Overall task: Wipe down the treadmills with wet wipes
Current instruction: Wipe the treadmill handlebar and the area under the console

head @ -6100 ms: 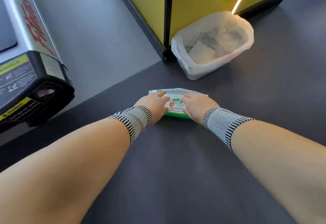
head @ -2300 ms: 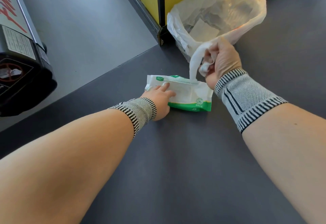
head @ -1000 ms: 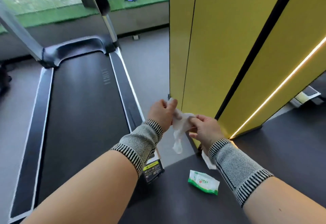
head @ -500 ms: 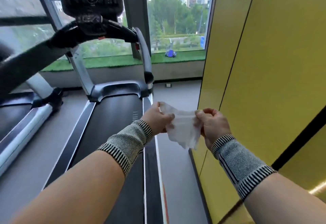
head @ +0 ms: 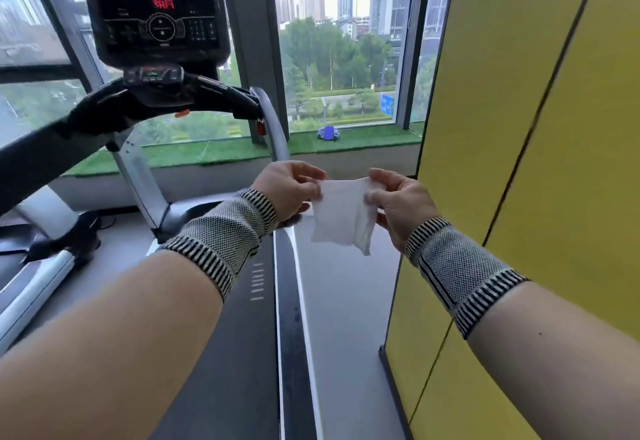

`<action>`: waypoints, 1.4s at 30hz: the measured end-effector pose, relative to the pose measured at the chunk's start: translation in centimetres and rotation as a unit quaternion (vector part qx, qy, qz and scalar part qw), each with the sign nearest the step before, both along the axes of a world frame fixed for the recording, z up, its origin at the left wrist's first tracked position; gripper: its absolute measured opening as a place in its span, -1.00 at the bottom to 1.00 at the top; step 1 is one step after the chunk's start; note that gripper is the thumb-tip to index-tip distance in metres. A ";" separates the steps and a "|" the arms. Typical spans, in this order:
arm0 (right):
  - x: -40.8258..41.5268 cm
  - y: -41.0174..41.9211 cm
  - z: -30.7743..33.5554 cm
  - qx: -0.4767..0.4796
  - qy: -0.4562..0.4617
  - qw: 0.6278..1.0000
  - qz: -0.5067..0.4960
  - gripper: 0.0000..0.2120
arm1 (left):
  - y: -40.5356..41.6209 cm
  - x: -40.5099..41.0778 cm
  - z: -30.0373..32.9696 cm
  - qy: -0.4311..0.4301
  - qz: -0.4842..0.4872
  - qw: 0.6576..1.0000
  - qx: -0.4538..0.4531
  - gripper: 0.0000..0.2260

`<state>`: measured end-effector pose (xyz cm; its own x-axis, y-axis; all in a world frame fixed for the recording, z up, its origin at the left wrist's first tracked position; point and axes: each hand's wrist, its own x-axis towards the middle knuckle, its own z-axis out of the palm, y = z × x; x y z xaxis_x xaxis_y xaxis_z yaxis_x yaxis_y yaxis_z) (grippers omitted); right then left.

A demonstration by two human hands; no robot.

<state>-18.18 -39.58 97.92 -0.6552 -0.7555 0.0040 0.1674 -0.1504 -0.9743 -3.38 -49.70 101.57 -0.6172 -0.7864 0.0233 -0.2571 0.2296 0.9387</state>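
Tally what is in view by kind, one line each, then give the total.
Wet wipe, pinched between both hands: 1
Hands, left hand and right hand: 2
Striped wristbands: 2
Treadmill console: 1
Yellow partition: 1
Total: 7

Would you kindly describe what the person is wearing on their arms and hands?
Both forearms are bare. The left hand and right hand wear no gloves. Each wrist carries a knitted grey wrist band edged with black-and-white stripes.
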 end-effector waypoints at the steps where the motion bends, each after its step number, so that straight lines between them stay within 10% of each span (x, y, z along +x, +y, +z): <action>1: -1.0 -1.9 0.1 0.011 0.033 0.999 0.003 -0.60 | -2.0 -0.8 0.2 -0.007 0.016 0.999 -0.036 -0.88; 9: -10.9 -22.8 0.8 0.042 0.275 0.959 0.048 -0.62 | -19.2 -9.1 0.9 -0.090 0.117 0.973 -0.178 -0.83; 16: -17.2 -38.2 2.6 0.057 0.163 0.973 0.156 -0.88 | -32.8 -14.0 1.3 -0.026 0.229 0.973 -0.011 -0.90; 23: -19.2 -47.2 3.8 0.038 0.078 0.958 0.272 -0.69 | -38.4 -15.4 2.0 -0.109 0.282 0.941 -0.149 -0.92; 33: -17.3 -51.5 6.1 0.099 0.576 0.764 0.272 -0.60 | -42.1 -13.7 2.8 -0.363 0.305 0.843 -0.254 -0.78; 38: -16.2 -54.9 6.3 0.037 0.482 0.845 0.228 -0.84 | -44.2 -11.8 3.6 -0.262 0.372 0.869 -0.193 -0.76; 42: -14.6 -60.7 6.3 0.026 0.240 0.910 0.338 -0.84 | -46.9 -10.4 4.1 -0.055 0.443 0.890 -0.092 -0.75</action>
<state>-32.78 -100.26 104.18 0.0261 -0.9925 0.1194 -0.2418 -0.1221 -0.9626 -13.81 -96.57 105.68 0.2371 -0.9546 0.1803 -0.5027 0.0383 0.8636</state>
